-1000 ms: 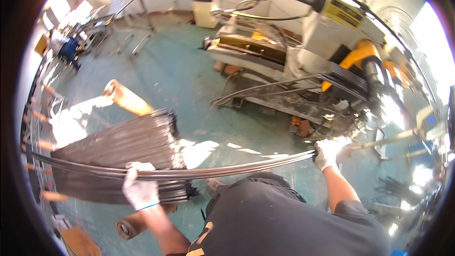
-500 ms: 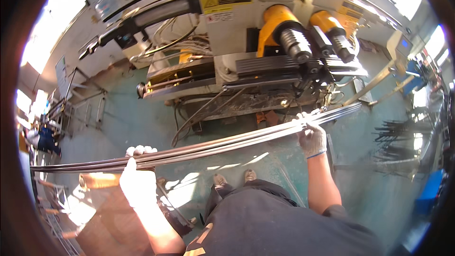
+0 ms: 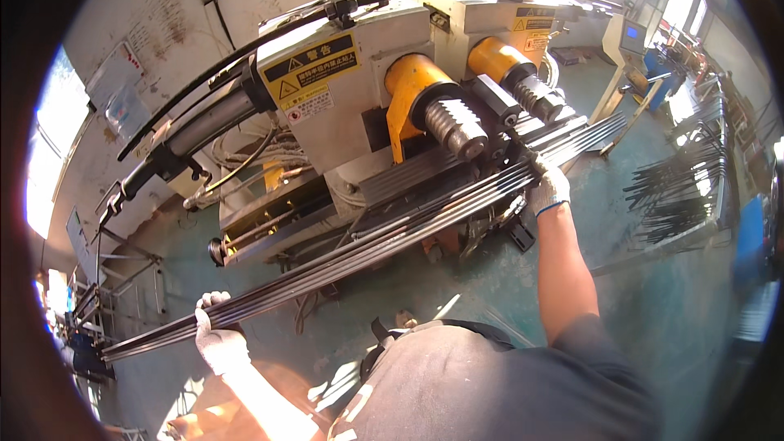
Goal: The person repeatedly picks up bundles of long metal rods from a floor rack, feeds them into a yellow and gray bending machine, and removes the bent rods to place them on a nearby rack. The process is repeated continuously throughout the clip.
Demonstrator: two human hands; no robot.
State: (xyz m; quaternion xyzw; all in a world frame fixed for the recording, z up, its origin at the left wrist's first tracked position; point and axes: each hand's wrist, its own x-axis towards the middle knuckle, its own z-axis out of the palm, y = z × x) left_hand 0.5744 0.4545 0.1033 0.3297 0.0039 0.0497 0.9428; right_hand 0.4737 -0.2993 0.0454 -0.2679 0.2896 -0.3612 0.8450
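Note:
A bundle of several long, thin metal rods (image 3: 392,243) slants from the lower left up to the right in front of a machine. My left hand (image 3: 220,341), in a white knit glove, grips the bundle toward its left end, fingers wrapped over it. Farther along, my right hand (image 3: 549,186), gloved too, is closed round the rods near their right end. That end lies close to the machine's ribbed steel roller (image 3: 456,132), below the second ribbed roller (image 3: 541,100). My right fingers are partly hidden by the rods; whether the bundle touches the machine I cannot tell.
The pale machine (image 3: 327,126) has yellow cylinders (image 3: 420,82) and a long dark arm (image 3: 196,131) reaching left. At right, a pile of dark rods (image 3: 678,184) lies beside a control post (image 3: 622,49). A metal frame stands at left; a brown surface (image 3: 269,396) lies below my left arm.
The rod bundle has moved forward to the machine, its right end higher and its left end lower. Both hands still grip it. My view has turned and come closer to the machine.

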